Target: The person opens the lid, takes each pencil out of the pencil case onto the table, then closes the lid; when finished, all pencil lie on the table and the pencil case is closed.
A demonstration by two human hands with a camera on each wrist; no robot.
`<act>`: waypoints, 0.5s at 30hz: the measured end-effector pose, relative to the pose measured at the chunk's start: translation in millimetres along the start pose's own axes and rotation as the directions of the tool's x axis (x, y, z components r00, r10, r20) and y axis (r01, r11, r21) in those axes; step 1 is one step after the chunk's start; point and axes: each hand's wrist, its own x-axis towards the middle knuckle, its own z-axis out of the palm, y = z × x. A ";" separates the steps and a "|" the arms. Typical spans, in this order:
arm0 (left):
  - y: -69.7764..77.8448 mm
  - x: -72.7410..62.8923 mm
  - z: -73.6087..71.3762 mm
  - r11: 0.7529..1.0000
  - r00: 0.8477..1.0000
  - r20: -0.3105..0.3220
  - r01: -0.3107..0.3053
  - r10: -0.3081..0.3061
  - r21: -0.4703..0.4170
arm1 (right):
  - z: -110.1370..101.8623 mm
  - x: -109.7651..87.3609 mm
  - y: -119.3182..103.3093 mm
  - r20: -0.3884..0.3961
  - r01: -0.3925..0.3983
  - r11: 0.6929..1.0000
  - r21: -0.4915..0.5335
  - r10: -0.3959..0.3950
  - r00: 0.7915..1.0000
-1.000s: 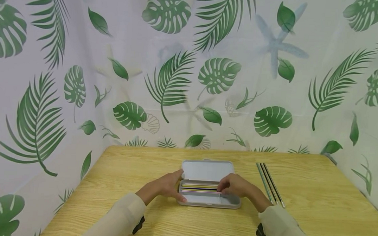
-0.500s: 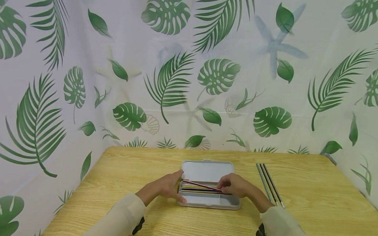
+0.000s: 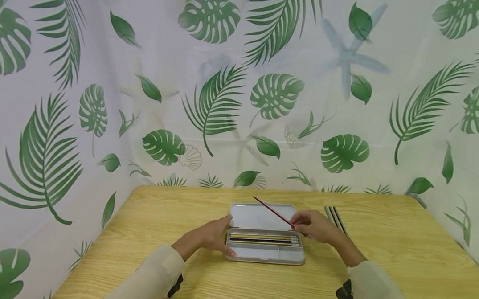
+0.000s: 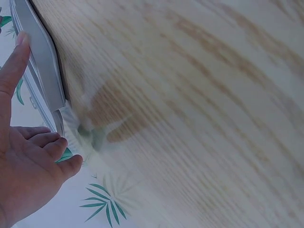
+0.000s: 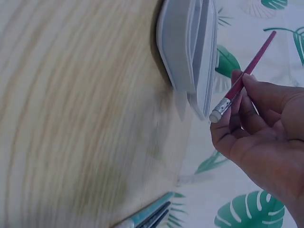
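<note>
A red pencil (image 3: pixel 272 210) with a white eraser end is pinched between the thumb and fingers of my right hand (image 3: pixel 315 227), raised over the right side of the pencil case (image 3: pixel 254 259). The right wrist view shows the pencil (image 5: pixel 256 59) tilted, its metal ferrule and eraser past the fingers. The case lies open, its grey-white lid (image 3: pixel 252 216) folded back. Several yellow and dark pencils (image 3: pixel 259 239) lie in its rear compartment. My left hand (image 3: pixel 210 236) rests along the left end of the case, thumb at the near corner, fingers extended toward the hinge.
To the right, several green and black pencils (image 3: pixel 334 218) lie side by side on the wooden table (image 3: pixel 173 204), partly behind the right forearm. The case's front compartment has a divider. A leaf-print cloth (image 3: pixel 233 100) hangs behind the table.
My right hand has lifted the red pencil out of the case and moved slightly right and up with it. The left hand stays in place at the case.
</note>
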 end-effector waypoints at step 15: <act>-1.9 -1.1 0.1 1.000 1.000 0.000 -0.008 0.008 -0.016 | -41.2 -45.1 16.8 -0.149 -0.142 0.988 0.065 0.151 0.977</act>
